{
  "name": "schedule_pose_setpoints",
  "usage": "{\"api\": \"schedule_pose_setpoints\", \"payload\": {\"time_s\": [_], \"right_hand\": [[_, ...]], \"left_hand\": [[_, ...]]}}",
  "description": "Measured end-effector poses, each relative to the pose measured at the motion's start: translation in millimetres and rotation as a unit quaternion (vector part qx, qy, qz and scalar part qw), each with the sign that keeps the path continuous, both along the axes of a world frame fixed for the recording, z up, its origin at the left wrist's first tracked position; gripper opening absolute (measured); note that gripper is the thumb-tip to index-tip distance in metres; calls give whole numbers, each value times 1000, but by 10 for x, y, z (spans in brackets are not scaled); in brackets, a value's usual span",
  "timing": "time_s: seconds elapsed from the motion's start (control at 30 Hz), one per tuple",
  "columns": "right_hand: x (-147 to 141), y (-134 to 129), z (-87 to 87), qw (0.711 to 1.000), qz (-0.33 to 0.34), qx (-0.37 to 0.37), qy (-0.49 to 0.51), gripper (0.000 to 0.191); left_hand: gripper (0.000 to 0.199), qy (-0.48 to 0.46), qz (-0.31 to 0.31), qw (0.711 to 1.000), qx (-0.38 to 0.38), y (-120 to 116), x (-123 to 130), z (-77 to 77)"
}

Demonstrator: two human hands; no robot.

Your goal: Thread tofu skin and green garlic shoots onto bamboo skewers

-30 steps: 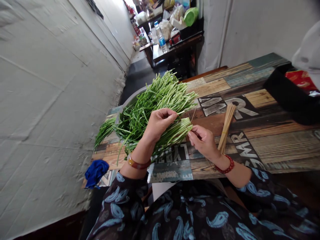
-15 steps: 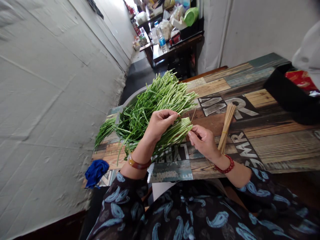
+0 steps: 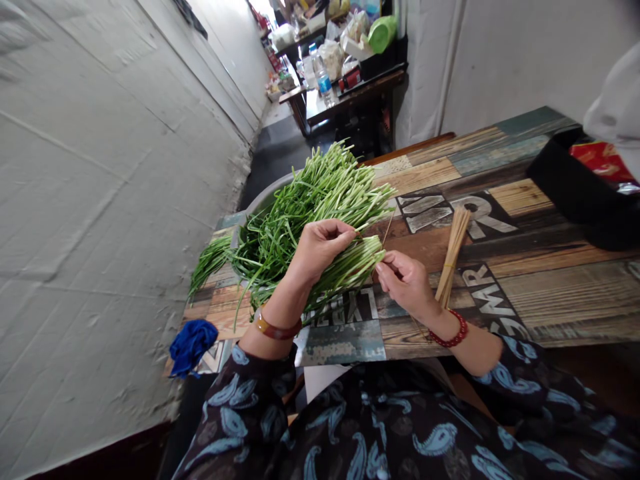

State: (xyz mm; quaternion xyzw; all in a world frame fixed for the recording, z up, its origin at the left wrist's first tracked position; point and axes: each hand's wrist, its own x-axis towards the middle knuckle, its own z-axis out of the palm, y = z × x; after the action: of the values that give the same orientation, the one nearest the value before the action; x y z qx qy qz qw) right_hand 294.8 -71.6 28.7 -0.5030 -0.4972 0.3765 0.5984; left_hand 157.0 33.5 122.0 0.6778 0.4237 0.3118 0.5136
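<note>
A large heap of green garlic chives [image 3: 320, 193] fills a grey basin [image 3: 267, 193], pale stalk ends pointing right. My left hand [image 3: 323, 248] rests over the near part of the heap, thumb and forefinger pinched together; what they hold is too small to make out. My right hand [image 3: 407, 280] is closed in a pinch at the cut ends of the nearer chive stalks [image 3: 357, 259]. Just beyond it a thin stick [image 3: 388, 229] slants across the table. Right of my right hand lies a banded bundle of thin wooden sticks [image 3: 454, 247].
The wood-patterned table [image 3: 565, 280] carries a blue cloth [image 3: 193, 345] and more chives [image 3: 210, 263] at left. A black box [image 3: 575, 180] with a red packet [image 3: 603, 163] stands right. A white wall [image 3: 100, 200] runs along the left; behind is a cluttered table with a bottle [image 3: 323, 77].
</note>
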Motion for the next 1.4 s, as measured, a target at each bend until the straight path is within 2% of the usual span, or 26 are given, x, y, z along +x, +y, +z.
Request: {"api": "schedule_pose_setpoints", "payload": {"time_s": [0.5, 0.67, 0.73, 0.87, 0.93, 1.1, 1.23, 1.3, 1.4], "right_hand": [[-2, -10, -22, 1000, -3, 5, -10, 23], [-8, -13, -15, 1000, -8, 6, -17, 22], [-8, -11, -7, 1000, -10, 4, -16, 22], [-5, -2, 2, 1000, -11, 6, -14, 21], [-4, -2, 0, 1000, -10, 8, -15, 20], [-8, -10, -1, 1000, -6, 12, -12, 21], [-15, -4, -12, 1000, 0, 12, -11, 22], [-15, 0, -24, 1000, 3, 11, -9, 22], [-10, 6, -41, 1000, 5, 13, -1, 21]], "left_hand": [[20, 24, -19, 999, -24, -11, -6, 42], [22, 34, -50, 998, -31, 7, -28, 51], [20, 40, -64, 997, -3, 36, -45, 43], [15, 58, -82, 989, 106, 105, -75, 17], [14, 63, -99, 985, 123, 129, -81, 10], [17, 73, -165, 978, 108, 189, -84, 48], [20, 100, -226, 967, 65, 229, -102, 118], [21, 108, -226, 967, 36, 219, -109, 149], [27, 100, -193, 976, 10, 166, -98, 163]]}}
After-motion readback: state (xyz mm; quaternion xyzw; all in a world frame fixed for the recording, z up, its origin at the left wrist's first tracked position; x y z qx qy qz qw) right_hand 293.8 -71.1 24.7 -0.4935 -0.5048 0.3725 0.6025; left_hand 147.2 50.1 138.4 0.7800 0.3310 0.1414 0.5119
